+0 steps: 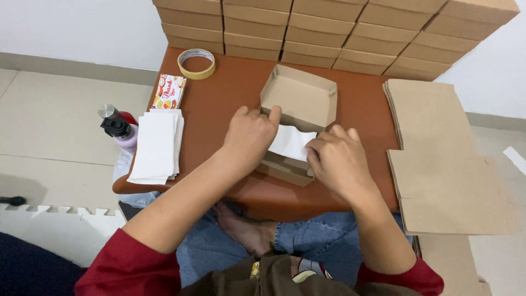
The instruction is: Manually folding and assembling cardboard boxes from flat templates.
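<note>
Brown corrugated cardboard makes up the small open box (298,118) that lies at the middle of the low reddish-brown table (230,87), its lid flap thrown back toward the wall. A folded white paper sheet (290,142) is being pressed into the near compartment of this box. The left hand (249,137) is closed over the sheet's left edge and the box wall, thumb raised against the rim; the right hand (337,159) is curled on the sheet's right edge, fingers bent down onto it. Neither hand is lifted clear, and both are in contact with paper and cardboard together.

For the step to be done well, the sheet would best be kept flat and square to the walls, with even pressure from both sides so that no corner rides up over the rim, and the thin walls should not be crushed inward.

To the left, a stack of white paper sheets (156,145) is laid near the table edge, with a bundle of colourful printed cards (169,92) just beyond it and a roll of pale yellow tape (196,63) further back. A dark-capped bottle (116,127) stands on the floor beside the table. Flat unfolded cardboard blanks (438,153) are piled to the right, and closed brown boxes (339,33) are stacked along the wall.
</note>
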